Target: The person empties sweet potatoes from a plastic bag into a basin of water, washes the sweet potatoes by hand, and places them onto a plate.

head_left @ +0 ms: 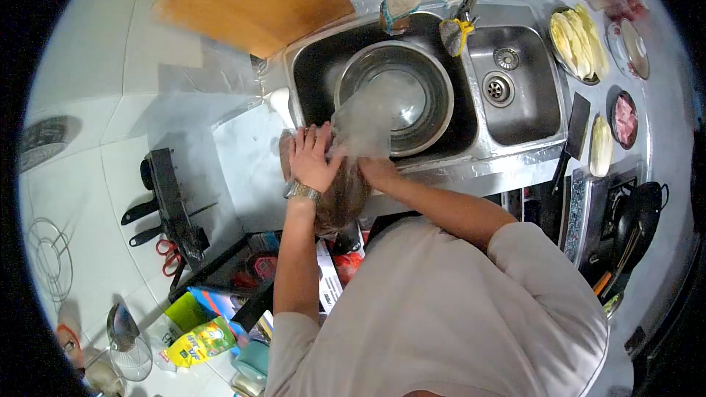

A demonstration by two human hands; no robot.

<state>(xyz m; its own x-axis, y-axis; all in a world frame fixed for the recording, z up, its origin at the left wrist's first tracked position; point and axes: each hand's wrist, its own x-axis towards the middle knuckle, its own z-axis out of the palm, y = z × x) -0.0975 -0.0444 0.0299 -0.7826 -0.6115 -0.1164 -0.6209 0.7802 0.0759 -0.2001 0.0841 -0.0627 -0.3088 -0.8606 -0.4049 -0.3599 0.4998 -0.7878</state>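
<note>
At the front edge of the sink, my left hand [315, 159] lies with its fingers spread on a brown, bulky bundle [346, 195]; its kind is not clear. A cloudy, see-through plastic bag [368, 121] rises beside this hand and reaches over the metal basin [443, 106]. My right hand [377, 172] is at the bag's lower right, against the brown bundle. Its fingers are hidden behind the plastic and the bundle. The basin stands in the large left sink bowl [312, 66].
Right of the small sink bowl [526, 117] lie a cleaver [579, 123], a plate of cabbage leaves [579, 43], a cabbage piece [601, 147] and a dish of meat [625, 119]. A wooden board [257, 0] leans at the back left. Knives hang on a wall rack [170, 202].
</note>
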